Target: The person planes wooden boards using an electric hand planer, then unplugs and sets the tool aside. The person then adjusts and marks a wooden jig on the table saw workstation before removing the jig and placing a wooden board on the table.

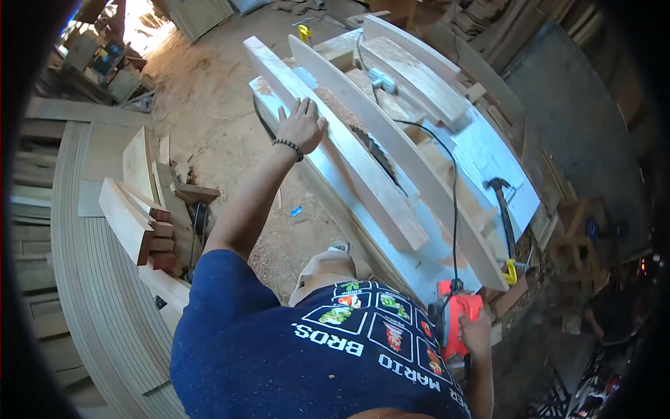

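Note:
My left hand (pixel 303 127), with a beaded bracelet at the wrist, lies flat on a long pale plank (pixel 349 164), fingers spread. At my right side my right hand (pixel 477 334) is wrapped round the handle of a red electric planer (pixel 457 314); its underside is hidden. The plank rests on a saw table (pixel 429 269) beside a toothed circular saw blade (pixel 377 157). A long upright board (pixel 405 143) stands on the blade's other side. From the planer a black cord (pixel 455 209) runs up across this board.
A claw hammer (pixel 504 213) lies on the table's right side. Yellow clamps (pixel 305 33) hold the far and near ends. Behind the fence board sits a thick wood block (pixel 412 80). Cut wood pieces (pixel 129 220) and stacked boards (pixel 77 258) stand on the left.

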`<control>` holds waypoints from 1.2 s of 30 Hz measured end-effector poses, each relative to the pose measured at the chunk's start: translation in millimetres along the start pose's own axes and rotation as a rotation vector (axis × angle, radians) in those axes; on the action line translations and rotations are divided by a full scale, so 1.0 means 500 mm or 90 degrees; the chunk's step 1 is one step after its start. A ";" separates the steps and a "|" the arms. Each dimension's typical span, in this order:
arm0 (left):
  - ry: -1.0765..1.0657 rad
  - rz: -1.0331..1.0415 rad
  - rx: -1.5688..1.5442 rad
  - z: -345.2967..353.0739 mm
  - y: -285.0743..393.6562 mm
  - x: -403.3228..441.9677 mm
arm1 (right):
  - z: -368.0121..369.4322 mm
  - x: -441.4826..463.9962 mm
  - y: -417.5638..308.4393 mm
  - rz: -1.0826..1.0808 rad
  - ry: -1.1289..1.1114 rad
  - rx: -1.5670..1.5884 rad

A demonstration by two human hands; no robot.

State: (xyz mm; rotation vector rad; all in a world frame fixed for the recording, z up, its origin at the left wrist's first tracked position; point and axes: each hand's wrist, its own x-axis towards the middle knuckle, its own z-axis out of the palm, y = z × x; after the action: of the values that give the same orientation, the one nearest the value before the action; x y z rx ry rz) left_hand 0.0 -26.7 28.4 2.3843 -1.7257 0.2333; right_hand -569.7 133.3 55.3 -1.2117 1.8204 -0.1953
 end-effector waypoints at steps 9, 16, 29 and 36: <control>-0.069 -0.119 0.084 0.000 -0.268 0.253 | 0.051 0.029 -0.015 0.080 0.069 0.033; -0.121 -0.124 0.088 -0.004 -0.410 0.363 | 0.069 0.024 -0.077 0.140 0.064 0.003; -0.093 0.723 -0.134 0.000 -0.099 0.169 | 0.094 0.013 -0.172 0.152 0.090 -0.014; -0.222 0.699 -0.078 0.007 -0.021 0.200 | 0.105 0.014 -0.167 0.155 0.116 -0.005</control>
State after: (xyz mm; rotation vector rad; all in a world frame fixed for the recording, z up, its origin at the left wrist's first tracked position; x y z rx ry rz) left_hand 41.2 -116.2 47.8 1.1971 -2.9241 -0.1630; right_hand -476.4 102.8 68.3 -0.9919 2.1113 -0.1651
